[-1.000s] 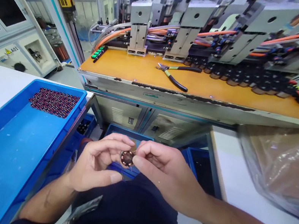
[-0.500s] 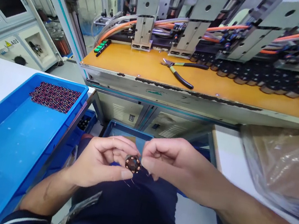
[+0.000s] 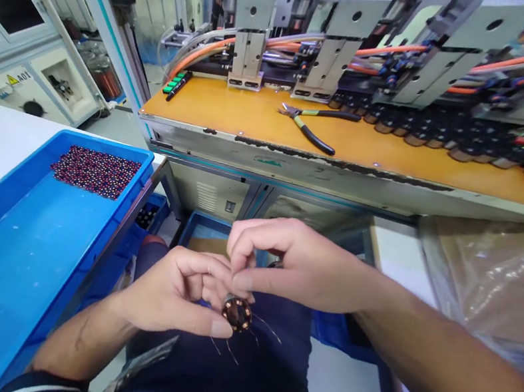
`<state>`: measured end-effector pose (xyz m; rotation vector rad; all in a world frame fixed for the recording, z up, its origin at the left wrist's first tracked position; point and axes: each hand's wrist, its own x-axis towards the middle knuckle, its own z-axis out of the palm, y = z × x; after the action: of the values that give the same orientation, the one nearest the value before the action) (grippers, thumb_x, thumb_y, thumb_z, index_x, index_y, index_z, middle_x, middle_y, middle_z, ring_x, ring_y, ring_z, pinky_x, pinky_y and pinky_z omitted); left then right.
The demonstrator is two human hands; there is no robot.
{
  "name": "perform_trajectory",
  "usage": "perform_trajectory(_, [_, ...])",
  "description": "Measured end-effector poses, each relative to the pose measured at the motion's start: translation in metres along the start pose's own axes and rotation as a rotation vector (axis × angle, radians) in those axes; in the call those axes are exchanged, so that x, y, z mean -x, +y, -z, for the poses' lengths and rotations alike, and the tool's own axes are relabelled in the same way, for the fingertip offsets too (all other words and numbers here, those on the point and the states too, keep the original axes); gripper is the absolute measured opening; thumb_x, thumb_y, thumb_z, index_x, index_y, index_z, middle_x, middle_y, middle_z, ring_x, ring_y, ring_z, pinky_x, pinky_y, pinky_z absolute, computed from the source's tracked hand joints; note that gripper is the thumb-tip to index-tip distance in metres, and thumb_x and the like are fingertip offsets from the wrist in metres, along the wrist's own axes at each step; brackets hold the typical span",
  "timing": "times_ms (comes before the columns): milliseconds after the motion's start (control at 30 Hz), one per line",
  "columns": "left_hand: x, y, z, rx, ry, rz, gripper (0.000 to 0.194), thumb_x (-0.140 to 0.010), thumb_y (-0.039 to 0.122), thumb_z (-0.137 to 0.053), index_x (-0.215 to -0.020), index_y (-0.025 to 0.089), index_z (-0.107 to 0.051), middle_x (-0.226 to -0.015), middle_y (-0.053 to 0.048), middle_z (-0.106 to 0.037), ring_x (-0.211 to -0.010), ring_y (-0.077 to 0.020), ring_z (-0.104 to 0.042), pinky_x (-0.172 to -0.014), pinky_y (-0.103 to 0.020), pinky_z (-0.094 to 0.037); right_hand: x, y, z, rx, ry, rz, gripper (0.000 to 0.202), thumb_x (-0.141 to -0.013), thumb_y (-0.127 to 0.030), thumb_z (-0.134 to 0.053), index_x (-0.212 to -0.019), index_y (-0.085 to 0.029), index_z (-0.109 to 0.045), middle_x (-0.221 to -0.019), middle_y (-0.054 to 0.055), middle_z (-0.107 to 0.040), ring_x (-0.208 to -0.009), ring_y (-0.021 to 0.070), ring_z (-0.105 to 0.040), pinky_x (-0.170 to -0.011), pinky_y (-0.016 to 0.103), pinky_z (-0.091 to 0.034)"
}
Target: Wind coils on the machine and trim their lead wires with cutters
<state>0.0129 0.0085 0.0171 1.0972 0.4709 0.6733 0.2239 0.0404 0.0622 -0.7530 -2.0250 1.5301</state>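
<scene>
on the far side, an orange bench top (image 3: 255, 120) carries pliers (image 3: 300, 120) with black-and-yellow handles, lying with spread grips. at its left end a black pen (image 3: 178, 87) lies just beside small green pieces (image 3: 172, 82); toward the right, dark cylinders (image 3: 445, 137) crowd together. metal blocks (image 3: 369, 9) and orange hoses (image 3: 200, 53) stand behind. a clear plastic bag (image 3: 517, 268) lies on the right.

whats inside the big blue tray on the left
Small dark, speckled pieces are packed at the far end of the blue tray. They cover whatever lies beneath; the near end runs out of frame.
</scene>
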Motion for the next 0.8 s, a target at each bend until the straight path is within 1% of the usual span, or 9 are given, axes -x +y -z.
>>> perform_trajectory(100, [0.003, 0.0, 0.002, 0.001, 0.029, 0.017, 0.029, -0.068, 0.013, -0.082, -0.097, 0.015, -0.075, -0.107, -0.013, -0.074, -0.077, -0.0146, -0.071, -0.072, -0.026, -0.059, 0.003, 0.0, -0.007, 0.035, 0.102, -0.039, 0.021, -0.088, -0.028, -0.063, -0.071, -0.017, -0.062, -0.071, 0.0, -0.059, -0.064, 0.0094, -0.052, -0.059, 0.021, -0.043])
perform_trajectory(200, [0.005, -0.001, 0.004, 0.027, 0.055, 0.031, 0.032, -0.067, 0.01, -0.082, -0.098, 0.014, -0.074, -0.102, -0.012, -0.075, -0.078, -0.0143, -0.072, -0.074, -0.026, -0.059, 0.008, -0.001, -0.01, 0.046, 0.211, -0.103, 0.02, -0.087, -0.03, -0.063, -0.072, -0.017, -0.061, -0.068, 0.0, -0.057, -0.061, 0.0092, -0.049, -0.053, 0.021, -0.039])
perform_trajectory(267, [0.005, -0.001, 0.005, 0.054, 0.057, 0.036, 0.032, -0.067, 0.008, -0.082, -0.098, 0.015, -0.074, -0.095, -0.009, -0.076, -0.077, -0.0133, -0.072, -0.074, -0.024, -0.059, 0.008, -0.001, -0.011, 0.012, 0.213, -0.124, 0.016, -0.082, -0.033, -0.07, -0.083, -0.018, -0.065, -0.073, 0.0, -0.059, -0.063, 0.0102, -0.051, -0.055, 0.021, -0.043])
perform_trajectory(333, [0.004, -0.002, 0.004, 0.068, 0.037, 0.039, 0.031, -0.068, 0.008, -0.081, -0.097, 0.016, -0.074, -0.086, -0.005, -0.076, -0.075, -0.0123, -0.072, -0.073, -0.023, -0.059, 0.005, -0.002, -0.012, -0.002, 0.162, -0.106, 0.022, -0.078, -0.036, -0.075, -0.089, -0.018, -0.069, -0.079, 0.001, -0.062, -0.068, 0.0114, -0.055, -0.059, 0.021, -0.046])
perform_trajectory(433, [0.003, -0.004, 0.004, 0.046, 0.023, 0.062, 0.03, -0.069, 0.009, -0.081, -0.098, 0.016, -0.074, -0.082, -0.005, -0.076, -0.071, -0.0125, -0.071, -0.07, -0.023, -0.058, 0.001, -0.001, -0.014, 0.017, 0.102, -0.035, 0.017, -0.083, -0.033, -0.071, -0.077, -0.017, -0.07, -0.079, 0.002, -0.063, -0.07, 0.0108, -0.058, -0.064, 0.022, -0.048])
perform_trajectory(533, [0.003, -0.006, 0.005, 0.044, 0.073, 0.066, 0.033, -0.067, 0.011, -0.083, -0.098, 0.015, -0.074, -0.087, -0.007, -0.076, -0.075, -0.0142, -0.071, -0.071, -0.025, -0.058, 0.004, -0.001, -0.017, 0.044, 0.184, -0.07, 0.021, -0.085, -0.031, -0.069, -0.069, -0.017, -0.066, -0.073, 0.0, -0.062, -0.065, 0.0097, -0.055, -0.06, 0.021, -0.045])
perform_trajectory(600, [0.004, -0.007, 0.005, 0.053, 0.113, 0.025, 0.033, -0.065, 0.012, -0.084, -0.097, 0.016, -0.074, -0.092, -0.008, -0.075, -0.076, -0.0149, -0.072, -0.071, -0.026, -0.059, 0.008, -0.002, -0.019, 0.054, 0.258, -0.146, 0.023, -0.084, -0.032, -0.069, -0.067, -0.017, -0.065, -0.068, 0.0, -0.059, -0.061, 0.0094, -0.051, -0.054, 0.021, -0.04])
perform_trajectory(667, [0.005, -0.008, 0.006, 0.044, 0.14, -0.051, 0.033, -0.065, 0.013, -0.085, -0.096, 0.017, -0.075, -0.097, -0.009, -0.074, -0.075, -0.0147, -0.071, -0.07, -0.026, -0.06, 0.012, -0.004, -0.021, 0.025, 0.282, -0.213, 0.022, -0.083, -0.031, -0.068, -0.066, -0.017, -0.064, -0.065, -0.001, -0.057, -0.058, 0.0087, -0.046, -0.05, 0.02, -0.037])
perform_trajectory(800, [0.003, -0.007, 0.006, -0.05, 0.128, -0.214, 0.033, -0.067, 0.009, -0.082, -0.098, 0.019, -0.076, -0.101, -0.008, -0.072, -0.073, -0.0127, -0.071, -0.068, -0.023, -0.06, 0.017, -0.009, -0.023, -0.098, 0.212, -0.301, 0.021, -0.081, -0.032, -0.069, -0.067, -0.017, -0.064, -0.056, -0.003, -0.052, -0.049, 0.0066, -0.04, -0.042, 0.019, -0.029])
